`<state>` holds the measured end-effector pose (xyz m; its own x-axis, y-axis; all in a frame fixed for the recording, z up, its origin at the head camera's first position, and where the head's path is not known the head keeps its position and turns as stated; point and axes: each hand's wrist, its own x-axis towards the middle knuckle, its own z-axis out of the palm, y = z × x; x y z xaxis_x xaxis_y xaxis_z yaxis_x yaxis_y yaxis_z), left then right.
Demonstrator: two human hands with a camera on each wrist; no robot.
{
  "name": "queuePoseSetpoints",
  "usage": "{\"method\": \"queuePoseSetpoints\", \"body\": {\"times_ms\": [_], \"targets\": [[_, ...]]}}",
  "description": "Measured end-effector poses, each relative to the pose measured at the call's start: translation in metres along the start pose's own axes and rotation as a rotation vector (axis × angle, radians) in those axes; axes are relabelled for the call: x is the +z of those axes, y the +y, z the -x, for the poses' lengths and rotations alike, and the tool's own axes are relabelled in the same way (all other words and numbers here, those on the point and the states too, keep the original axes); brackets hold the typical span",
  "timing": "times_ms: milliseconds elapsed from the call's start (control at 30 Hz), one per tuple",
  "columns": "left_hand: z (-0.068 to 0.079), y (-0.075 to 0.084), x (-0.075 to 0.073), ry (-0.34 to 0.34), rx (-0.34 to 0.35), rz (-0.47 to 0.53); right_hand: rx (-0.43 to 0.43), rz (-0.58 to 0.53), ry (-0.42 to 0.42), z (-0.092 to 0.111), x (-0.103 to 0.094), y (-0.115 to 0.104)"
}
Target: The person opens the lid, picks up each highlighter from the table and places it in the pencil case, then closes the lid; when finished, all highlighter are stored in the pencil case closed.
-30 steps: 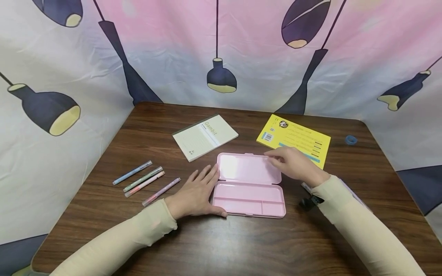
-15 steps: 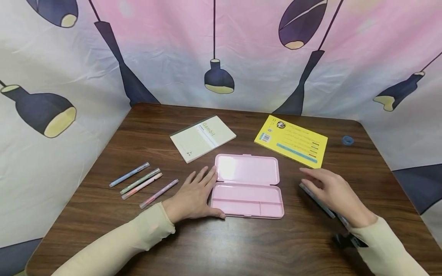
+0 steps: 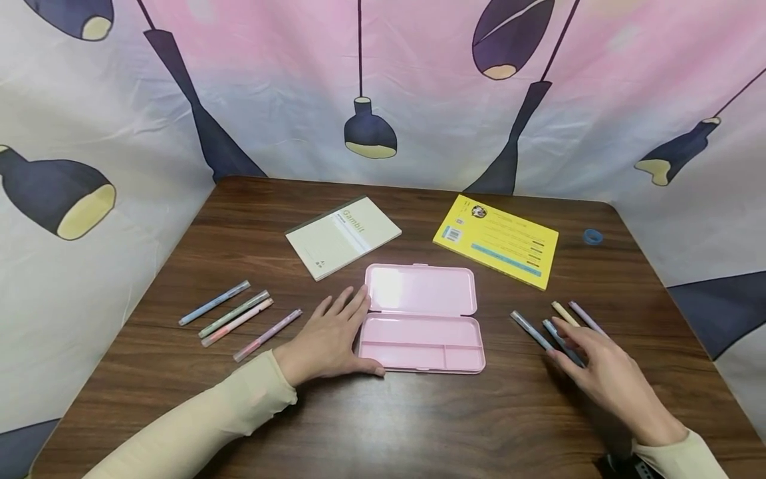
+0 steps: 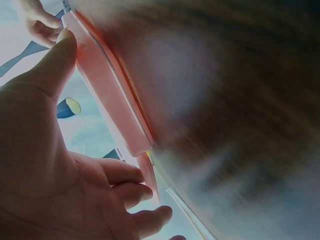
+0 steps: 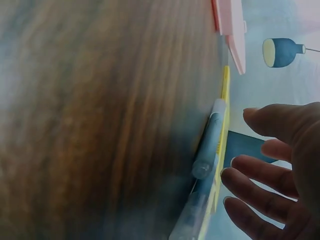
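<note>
A pink pencil case (image 3: 421,276) lies unfolded on the table, its lid back and its divided tray bare. My left hand (image 3: 326,339) rests along its left side with spread fingers, thumb at the front corner; the left wrist view shows the thumb against the case's wall (image 4: 107,92). On the right, my right hand (image 3: 604,372) hovers over several pens, thumb and fingers apart. Under and around it lie a grey-blue pen (image 3: 531,330), a blue pen (image 3: 561,341), a yellow pen (image 3: 564,313) and a purple pen (image 3: 586,317). The hand hides part of these pens.
Left of the case lie a light blue pen (image 3: 214,303), a green pen (image 3: 233,314), a pale pink pen (image 3: 237,322) and a purple-pink pen (image 3: 267,336). Behind it are a cream notebook (image 3: 344,237), a yellow book (image 3: 497,239) and a blue tape roll (image 3: 593,237).
My right hand has left the lid's right edge and moved right and toward me, over the pens. My left hand stays beside the case. The head view has shifted slightly.
</note>
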<state>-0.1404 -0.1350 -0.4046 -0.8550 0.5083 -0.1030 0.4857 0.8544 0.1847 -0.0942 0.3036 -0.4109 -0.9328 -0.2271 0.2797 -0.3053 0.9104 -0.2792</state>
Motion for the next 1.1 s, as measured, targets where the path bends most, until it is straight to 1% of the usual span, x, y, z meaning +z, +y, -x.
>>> {"method": "queuePoseSetpoints", "body": {"times_ms": [67,267,367,600,767,967,1100], "targets": [[0.000,0.000,0.000,-0.008,-0.005,-0.001,-0.007,0.013,0.003,0.000,0.002,0.001],[0.000,0.001,0.000,-0.007,0.005,0.003,-0.092,0.088,0.056,0.000,0.009,0.000],[0.000,0.001,0.000,-0.003,0.009,0.004,-0.111,0.099,0.060,0.000,0.011,0.000],[0.000,0.001,0.001,0.001,0.010,0.002,-0.137,0.091,0.064,-0.005,0.014,0.002],[0.001,0.002,0.000,-0.006,0.005,-0.001,-0.157,0.091,0.043,-0.007,0.015,0.002],[0.002,0.003,-0.002,-0.005,0.000,0.007,-0.153,0.101,0.018,-0.009,0.016,0.002],[0.002,0.003,-0.002,-0.002,0.001,0.002,-0.154,0.102,0.016,-0.010,0.016,0.002]]}}
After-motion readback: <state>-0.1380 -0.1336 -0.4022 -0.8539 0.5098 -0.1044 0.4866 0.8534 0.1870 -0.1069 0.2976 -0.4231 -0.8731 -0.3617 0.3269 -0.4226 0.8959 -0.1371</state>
